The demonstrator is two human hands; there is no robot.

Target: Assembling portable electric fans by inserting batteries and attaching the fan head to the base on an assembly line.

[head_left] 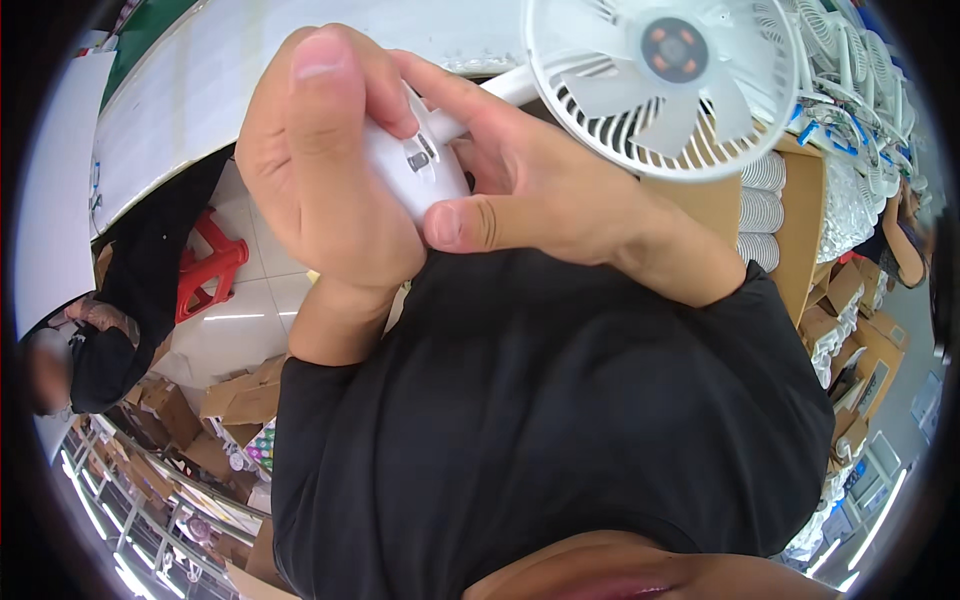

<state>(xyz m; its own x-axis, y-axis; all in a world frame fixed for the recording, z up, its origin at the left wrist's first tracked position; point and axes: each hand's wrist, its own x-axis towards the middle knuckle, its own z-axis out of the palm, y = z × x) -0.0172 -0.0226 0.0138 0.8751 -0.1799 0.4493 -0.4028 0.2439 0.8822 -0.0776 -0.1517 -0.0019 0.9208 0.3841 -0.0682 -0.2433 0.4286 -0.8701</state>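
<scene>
Between my two hands is a small white electric fan, gripped by its rounded base (395, 172), which shows a slot and a small dark switch or port. My left hand (320, 160) wraps round the base from the left, with a fingertip beside the slot. On the other side, my right hand (555, 180) holds it with the thumb pressed along the lower edge. A white neck (510, 87) runs from the base to the fan head (665, 100), tilted up to the right. Its blades and orange-marked hub sit inside a white ribbed guard.
A white worktable (190, 85) curves across the far side. At right, round white grilles (760, 210) are stacked in a cardboard box (805, 225), with several white fans (850, 60) beyond. A red stool (212, 262) and another person (100, 340) are at left.
</scene>
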